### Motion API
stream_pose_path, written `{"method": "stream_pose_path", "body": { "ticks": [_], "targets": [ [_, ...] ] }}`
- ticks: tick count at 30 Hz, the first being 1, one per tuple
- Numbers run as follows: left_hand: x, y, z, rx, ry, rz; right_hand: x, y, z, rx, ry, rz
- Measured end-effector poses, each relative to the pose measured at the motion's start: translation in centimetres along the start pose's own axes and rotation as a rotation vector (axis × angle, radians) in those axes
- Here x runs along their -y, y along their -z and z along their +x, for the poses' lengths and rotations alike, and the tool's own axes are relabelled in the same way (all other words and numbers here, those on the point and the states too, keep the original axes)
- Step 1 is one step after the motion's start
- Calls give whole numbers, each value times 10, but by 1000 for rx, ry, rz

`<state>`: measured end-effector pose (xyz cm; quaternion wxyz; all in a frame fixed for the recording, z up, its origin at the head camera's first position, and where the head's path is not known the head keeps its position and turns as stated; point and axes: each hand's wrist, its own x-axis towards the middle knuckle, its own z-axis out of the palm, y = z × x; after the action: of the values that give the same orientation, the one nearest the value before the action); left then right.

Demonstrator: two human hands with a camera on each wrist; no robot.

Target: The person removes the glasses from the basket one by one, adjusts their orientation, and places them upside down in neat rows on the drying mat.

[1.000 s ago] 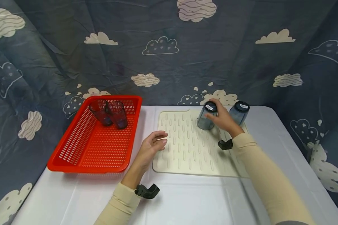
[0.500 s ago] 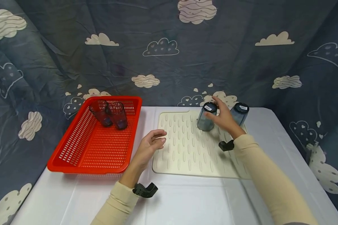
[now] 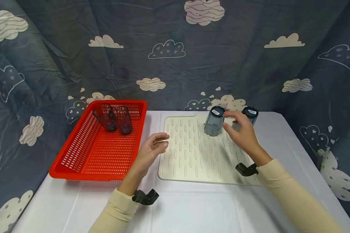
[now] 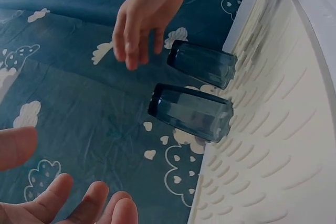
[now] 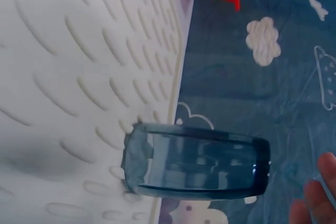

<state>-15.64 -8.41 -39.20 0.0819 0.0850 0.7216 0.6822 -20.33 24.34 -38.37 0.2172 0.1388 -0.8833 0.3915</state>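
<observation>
Two blue-tinted drinking glasses stand upside down at the back of the cream ribbed mat. The nearer-left glass (image 3: 214,121) carries a white label on its base; the right glass (image 3: 250,114) is partly hidden behind my right hand (image 3: 241,131). That hand hovers with relaxed fingers, holding nothing, close to the right of the left glass. My left hand (image 3: 152,148) hangs loosely curled and bare over the mat's left edge. In the right wrist view a glass (image 5: 197,162) stands on the mat (image 5: 79,77), with my right fingertips (image 5: 319,195) off beyond its base.
A red plastic basket (image 3: 105,174) sits on the white-clothed table (image 3: 192,207) at the left. Inside it two dark glasses (image 3: 121,119) lean at the back. A dark cloud-print curtain (image 3: 175,74) hangs behind.
My right hand has let go of the left glass and drawn back to the right, toward me. My left hand has shifted slightly left and down. The glasses stay put.
</observation>
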Motion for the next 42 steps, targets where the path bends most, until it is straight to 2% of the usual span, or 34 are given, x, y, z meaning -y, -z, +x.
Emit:
{"method": "stream_pose_path", "body": {
  "ticks": [10,22,30,33,37,42],
  "targets": [
    [-19,14,-9,39,-35,88,-4,16,-41,90,-110,23],
    [-45,47,-14,18,-59,204,-4,7,-57,172,-188,87],
    [-68,88,-8,-50,-26,287,-4,-1,-57,225,-238,107],
    [-73,107,-2,-93,-5,365,-4,-3,-57,243,-259,106],
    [-73,133,9,-145,39,467,-5,-7,-58,257,-274,123],
    [-67,161,22,-217,58,534,-5,-12,-58,277,-266,165]
  ]
}}
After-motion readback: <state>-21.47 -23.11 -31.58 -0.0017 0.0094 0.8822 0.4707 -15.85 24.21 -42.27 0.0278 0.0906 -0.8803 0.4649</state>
